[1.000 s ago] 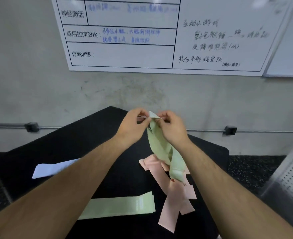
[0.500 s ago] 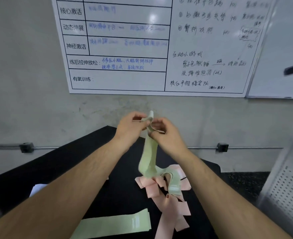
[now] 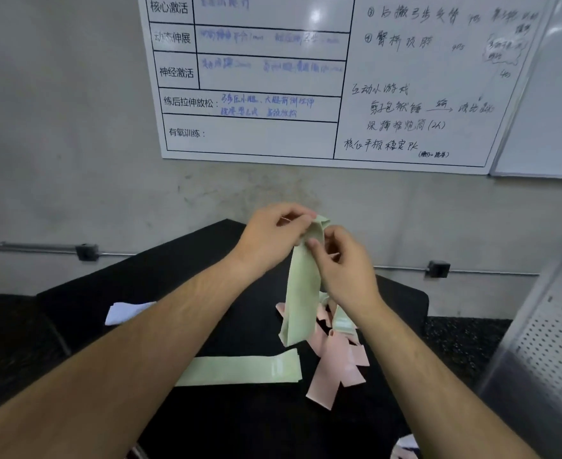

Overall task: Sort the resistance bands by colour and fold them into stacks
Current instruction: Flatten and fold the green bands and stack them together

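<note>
- Your left hand [image 3: 273, 234] has its fingers curled and pinches the folded top end of a pale green band [image 3: 301, 293], raised above the tabletop [image 3: 186, 270].
- Your right hand [image 3: 347, 271] sits just beside it, thumb and fingertips nipping the same band slightly lower down.
- The held band is a thin, flat, matte strip. It hangs limp from both hands in a long doubled loop with soft creases, and its lower end dangles over the pink pile.
- A second green band [image 3: 246, 369] lies pressed flat on the tabletop below your left forearm, a smooth long rectangle with a faint pale print near its right end.
- The pink bands [image 3: 334, 366] lie to its right in a loose tangle of overlapping strips with square-cut ends, partly under your right wrist.
- A pale whitish band [image 3: 125, 311] rests well apart at the left, mostly hidden by your left arm.
- The tabletop is black and matte with a rounded corner at the right.
- Behind it stand a rough grey concrete wall [image 3: 57, 144] and a glossy whiteboard [image 3: 273, 137] ruled into boxes with handwriting.
- A grey perforated metal panel [image 3: 544, 346] stands at the right edge.
</note>
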